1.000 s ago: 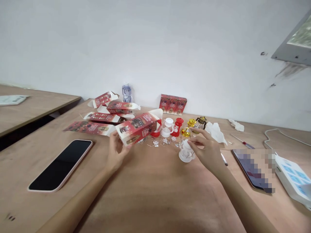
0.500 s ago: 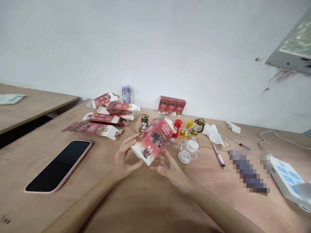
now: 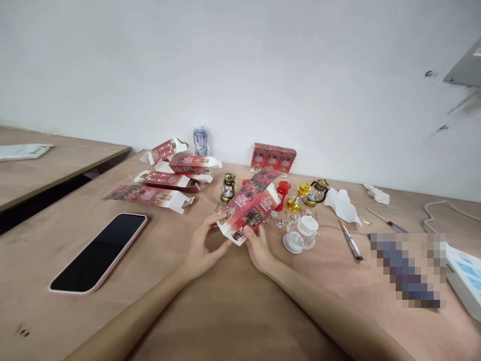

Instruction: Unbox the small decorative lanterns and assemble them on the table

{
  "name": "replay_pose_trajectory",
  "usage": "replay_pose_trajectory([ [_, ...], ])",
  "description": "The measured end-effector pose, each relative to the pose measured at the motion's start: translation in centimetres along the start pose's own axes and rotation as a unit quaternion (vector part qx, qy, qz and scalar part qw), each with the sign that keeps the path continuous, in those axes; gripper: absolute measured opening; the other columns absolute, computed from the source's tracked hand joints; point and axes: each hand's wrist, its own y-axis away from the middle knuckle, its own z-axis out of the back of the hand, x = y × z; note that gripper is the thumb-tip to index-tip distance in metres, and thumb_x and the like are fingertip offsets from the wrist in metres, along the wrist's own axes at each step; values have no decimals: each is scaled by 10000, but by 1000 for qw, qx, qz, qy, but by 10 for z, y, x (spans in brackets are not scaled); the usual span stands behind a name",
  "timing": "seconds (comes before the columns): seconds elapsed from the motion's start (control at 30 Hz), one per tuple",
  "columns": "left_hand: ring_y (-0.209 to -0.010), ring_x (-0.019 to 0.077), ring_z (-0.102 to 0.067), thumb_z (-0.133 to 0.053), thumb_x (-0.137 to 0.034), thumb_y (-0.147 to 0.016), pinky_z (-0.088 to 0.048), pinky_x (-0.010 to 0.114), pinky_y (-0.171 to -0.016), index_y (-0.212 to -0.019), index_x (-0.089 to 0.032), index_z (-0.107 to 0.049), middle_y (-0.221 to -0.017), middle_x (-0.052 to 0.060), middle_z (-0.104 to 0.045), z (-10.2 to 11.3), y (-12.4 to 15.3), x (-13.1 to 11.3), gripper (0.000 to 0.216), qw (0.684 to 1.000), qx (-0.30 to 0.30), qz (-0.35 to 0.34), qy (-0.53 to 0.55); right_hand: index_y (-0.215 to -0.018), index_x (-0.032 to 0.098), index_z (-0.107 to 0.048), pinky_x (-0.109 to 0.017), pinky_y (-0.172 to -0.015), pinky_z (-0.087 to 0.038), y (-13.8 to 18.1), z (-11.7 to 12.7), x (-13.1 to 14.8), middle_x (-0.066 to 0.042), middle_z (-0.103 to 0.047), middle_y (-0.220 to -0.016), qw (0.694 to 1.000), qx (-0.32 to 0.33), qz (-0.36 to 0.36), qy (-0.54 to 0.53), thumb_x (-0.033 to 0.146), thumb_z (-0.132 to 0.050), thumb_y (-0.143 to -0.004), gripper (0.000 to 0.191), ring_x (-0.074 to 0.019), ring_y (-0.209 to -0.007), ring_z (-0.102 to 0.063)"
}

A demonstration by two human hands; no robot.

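A red printed cardboard box (image 3: 251, 208) is held tilted above the table, its far end flap raised. My left hand (image 3: 205, 245) grips its left side and near edge, fingers and thumb curved round it. From the right, my right hand (image 3: 259, 245) pinches the box with the thumb on its printed face. Just right of the box stands a small white lantern (image 3: 300, 233). Behind it are a red lantern (image 3: 283, 194), a gold lantern (image 3: 299, 196) and a bronze one (image 3: 316, 192). Another bronze lantern (image 3: 227, 187) stands left of the box.
Several opened red boxes (image 3: 150, 195) lie at the back left, near a water bottle (image 3: 200, 140). A phone (image 3: 99, 253) lies at left. Three closed boxes (image 3: 273, 158) stand by the wall. At right are crumpled tissue (image 3: 341, 204), a screwdriver (image 3: 388, 221) and a power strip (image 3: 466, 278).
The box has turned and tipped so its printed faces and flap show more. My right hand's thumb has moved onto its face. The whole view has shifted slightly.
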Motion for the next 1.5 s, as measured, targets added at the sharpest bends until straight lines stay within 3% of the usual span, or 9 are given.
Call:
replay_pose_trajectory([
  [0.2,-1214,228,-486,-617,-195,-779,-429,407,-1014,-1200,-239,-409,-1258,103,-479,-3,2,-1,471,999,-20,23,43,-878,251,-591,-390,-858,-510,4,-7,5,-18,-709,-926,998,-10,47,29,438,-850,-440,542,-233,-904,-640],
  [0.4,-1139,217,-544,-552,-129,-768,-492,382,-923,-1135,-240,-439,-1211,81,-494,-2,0,7,400,996,-46,38,64,-919,255,-608,-389,-884,-496,2,-3,3,-12,-701,-967,1000,-7,14,-4,446,-815,-523,486,-221,-931,-640],
  [0.57,-1141,235,-532,-592,-155,-737,-474,393,-949,-1194,-218,-431,-1178,100,-520,2,0,8,488,991,-40,-55,-117,-909,254,-638,-370,-877,-497,0,3,1,-8,-705,-974,1000,9,1,3,459,-787,-573,422,-213,-937,-638],
  [0.7,-1149,279,-529,-657,-254,-735,-469,442,-946,-1241,-212,-411,-1211,124,-528,5,0,10,564,952,-46,-138,-270,-882,250,-652,-371,-895,-487,0,4,0,-6,-711,-952,999,34,3,11,497,-754,-614,379,-211,-927,-643],
  [0.83,-1179,275,-536,-576,-226,-825,-480,414,-929,-1338,-220,-367,-1305,151,-521,6,-1,10,554,909,-20,-196,-367,-884,249,-650,-352,-833,-511,0,1,1,-10,-719,-923,998,53,19,15,508,-791,-551,445,-207,-868,-652],
  [1.03,-1193,267,-549,-561,-216,-847,-455,411,-984,-1324,-214,-443,-1324,138,-549,4,-1,4,492,894,-10,-213,-394,-859,223,-652,-348,-771,-525,0,-1,4,-33,-730,-866,998,43,27,29,505,-809,-518,470,-206,-776,-662],
  [1.13,-1228,267,-523,-573,-232,-853,-412,432,-1042,-1351,-206,-418,-1343,138,-535,4,-2,1,521,866,-24,-262,-424,-861,221,-655,-357,-773,-532,2,-4,7,-27,-732,-856,998,62,19,23,442,-828,-516,445,-213,-786,-670],
  [1.37,-1391,301,-259,-516,-43,-865,-363,532,-1066,-1412,-263,-309,-1527,135,-234,4,-6,-7,625,843,24,-356,-402,-890,216,-665,-366,-833,-537,10,-15,18,-31,-732,-946,995,94,15,37,347,-851,-493,457,-223,-894,-671],
  [1.5,-1407,324,-190,-515,-32,-865,-268,607,-1082,-1429,-287,-282,-1542,132,-169,5,-9,-5,662,839,50,-367,-399,-844,207,-686,-367,-814,-537,11,-15,16,-33,-733,-890,995,85,15,49,386,-826,-536,383,-221,-855,-672],
])
